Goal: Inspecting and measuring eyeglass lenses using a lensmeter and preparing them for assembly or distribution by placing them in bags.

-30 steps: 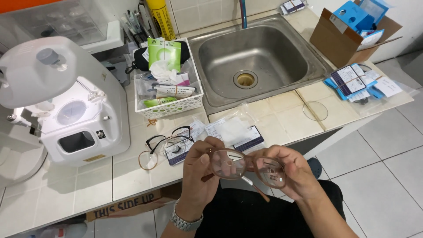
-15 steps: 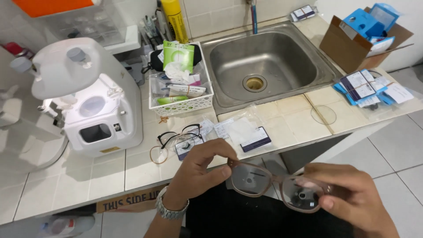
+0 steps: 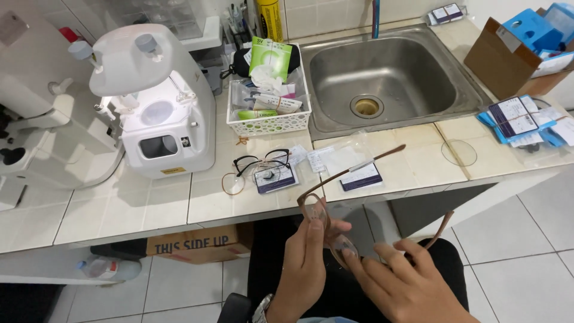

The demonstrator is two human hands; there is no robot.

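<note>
My left hand (image 3: pixel 305 263) grips a pair of brown-framed glasses (image 3: pixel 326 224) by one rim, below the counter's front edge. One temple arm sticks up toward the counter, the other points right. My right hand (image 3: pixel 406 284) has its fingertips on the lower lens, fingers spread. A watch sits on my left wrist.
On the tiled counter (image 3: pixel 119 209) lie black-framed glasses (image 3: pixel 260 164), small cards and clear bags, and a loose round lens (image 3: pixel 459 152). A white machine (image 3: pixel 158 104) stands at left, a white basket (image 3: pixel 269 90) beside a steel sink (image 3: pixel 382 78). A cardboard box (image 3: pixel 508 57) sits at right.
The glasses have turned from lying flat and wide between both hands to nearly edge-on, temples pointing up. My right hand has let go of the right rim and now touches the lens.
</note>
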